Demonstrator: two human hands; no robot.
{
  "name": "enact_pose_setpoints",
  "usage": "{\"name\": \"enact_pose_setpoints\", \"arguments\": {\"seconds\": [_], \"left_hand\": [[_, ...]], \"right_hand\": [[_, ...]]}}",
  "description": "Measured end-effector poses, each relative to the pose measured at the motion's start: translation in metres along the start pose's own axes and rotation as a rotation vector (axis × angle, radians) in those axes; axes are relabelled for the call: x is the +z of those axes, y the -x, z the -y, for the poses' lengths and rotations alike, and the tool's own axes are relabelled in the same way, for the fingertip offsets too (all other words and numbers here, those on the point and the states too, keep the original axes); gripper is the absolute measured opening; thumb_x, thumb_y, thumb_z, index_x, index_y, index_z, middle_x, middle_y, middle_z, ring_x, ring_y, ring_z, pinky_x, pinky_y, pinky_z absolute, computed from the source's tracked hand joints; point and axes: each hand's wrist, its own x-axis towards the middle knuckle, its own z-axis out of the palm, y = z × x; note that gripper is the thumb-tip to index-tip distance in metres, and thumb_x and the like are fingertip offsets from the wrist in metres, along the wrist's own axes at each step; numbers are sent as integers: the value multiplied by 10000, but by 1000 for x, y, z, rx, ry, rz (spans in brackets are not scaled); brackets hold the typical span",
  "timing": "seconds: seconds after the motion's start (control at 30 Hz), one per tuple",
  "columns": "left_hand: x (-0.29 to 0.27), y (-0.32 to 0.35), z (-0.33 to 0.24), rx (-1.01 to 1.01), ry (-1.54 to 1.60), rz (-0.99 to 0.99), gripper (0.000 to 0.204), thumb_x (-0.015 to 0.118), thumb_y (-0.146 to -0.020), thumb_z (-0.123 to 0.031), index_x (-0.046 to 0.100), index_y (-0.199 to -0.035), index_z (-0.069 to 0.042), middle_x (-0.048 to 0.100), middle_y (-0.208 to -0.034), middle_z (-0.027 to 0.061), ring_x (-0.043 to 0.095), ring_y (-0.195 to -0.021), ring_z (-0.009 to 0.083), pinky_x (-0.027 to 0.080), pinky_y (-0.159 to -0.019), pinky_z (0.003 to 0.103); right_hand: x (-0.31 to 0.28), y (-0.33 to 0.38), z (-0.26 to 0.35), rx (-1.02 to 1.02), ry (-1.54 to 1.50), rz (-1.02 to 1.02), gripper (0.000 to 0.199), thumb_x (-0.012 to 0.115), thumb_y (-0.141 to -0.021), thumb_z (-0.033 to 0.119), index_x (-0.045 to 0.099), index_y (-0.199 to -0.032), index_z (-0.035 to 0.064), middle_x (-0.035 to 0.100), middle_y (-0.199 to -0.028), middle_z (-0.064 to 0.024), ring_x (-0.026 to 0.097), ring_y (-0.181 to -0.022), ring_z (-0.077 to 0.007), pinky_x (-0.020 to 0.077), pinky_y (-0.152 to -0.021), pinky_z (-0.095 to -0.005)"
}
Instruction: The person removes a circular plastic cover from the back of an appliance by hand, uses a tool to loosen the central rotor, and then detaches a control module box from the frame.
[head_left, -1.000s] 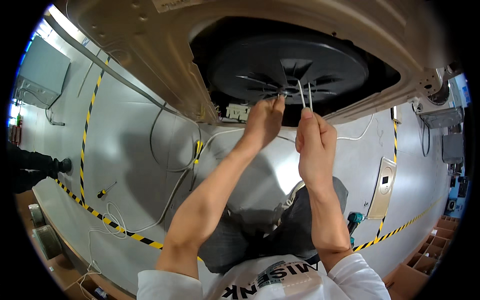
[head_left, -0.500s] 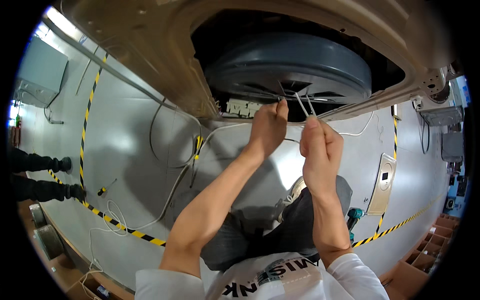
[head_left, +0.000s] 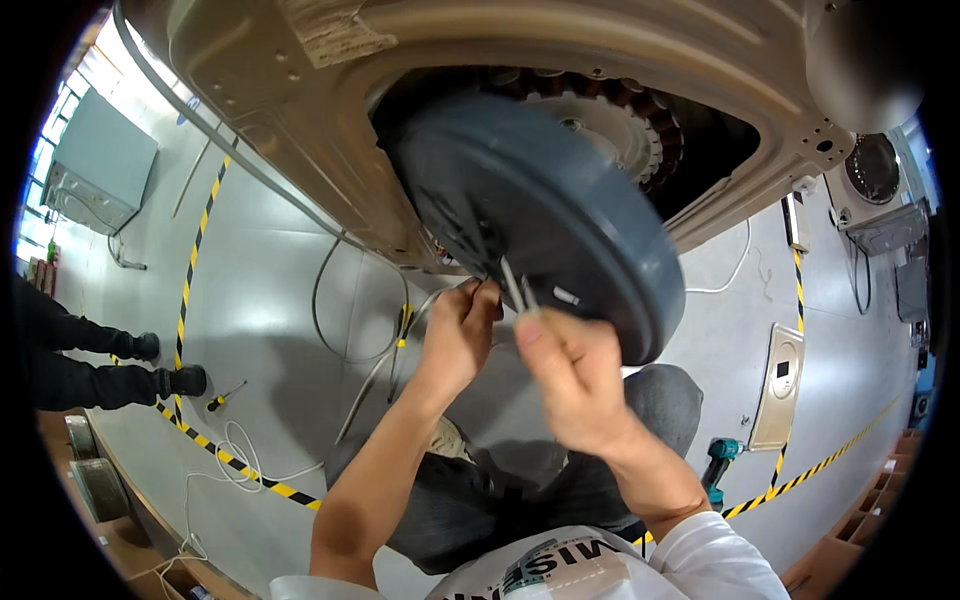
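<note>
A large dark grey motor rotor point(head_left: 600, 235) hangs tilted, partly out of the opening in a beige appliance casing point(head_left: 270, 140). Behind it shows a ring-shaped stator point(head_left: 650, 125) with copper-coloured coils. My right hand point(head_left: 575, 380) is closed round a pale two-pronged metal tool point(head_left: 512, 285), whose prongs reach into the rotor's face. At the rotor's lower left edge, my left hand point(head_left: 458, 335) is closed in a pinch; what its fingertips hold is hidden.
A green cordless drill point(head_left: 722, 465) and a beige panel point(head_left: 778, 390) lie on the floor to the right. Leftward are a screwdriver point(head_left: 225, 397), loose cables point(head_left: 240, 455) and another person's legs point(head_left: 110, 375). A grey hose point(head_left: 240, 155) runs beside the casing.
The rotor has come forward and down to the left out of the opening, tilting and uncovering the stator. Both hands have moved left and down with it.
</note>
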Motion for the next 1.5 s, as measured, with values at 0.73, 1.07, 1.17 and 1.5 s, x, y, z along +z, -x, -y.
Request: {"name": "enact_pose_setpoints", "arguments": {"seconds": [0.73, 1.07, 1.17, 1.5], "left_hand": [[12, 56, 47, -184, -610, 619, 287, 503, -890, -196, 663, -824, 33, 666, -869, 225, 629, -772, 416, 497, -721, 443], [-27, 74, 18, -311, -1131, 548, 312, 528, -895, -264, 689, -779, -24, 666, -775, 208, 655, -784, 396, 518, -696, 480], [-39, 84, 21, -305, -1129, 453, 291, 532, -871, -230, 690, -762, -12, 668, -756, 218, 669, -766, 390, 527, -679, 468], [-33, 75, 24, -668, -675, 67, 486, 362, -1005, -380, 493, -1176, 55, 592, -1104, 300, 596, -969, 439, 491, -799, 454]], "right_hand": [[-33, 54, -44, 461, 90, 71, 331, 534, -955, 193, 568, -710, -27, 462, -516, -188, 520, -447, -280, 407, -483, -362], [-10, 51, -87, 695, 75, 303, 415, 507, -984, 269, 554, -703, -33, 441, -496, -69, 427, -491, -102, 356, -481, -327], [9, 53, -102, 668, 133, 436, 379, 487, -975, 273, 562, -782, -45, 533, -644, -199, 535, -593, -296, 421, -597, -401], [50, 17, -145, 443, 158, 587, 383, 461, -982, 285, 582, -852, -55, 561, -701, -202, 559, -671, -287, 427, -642, -394]]}}
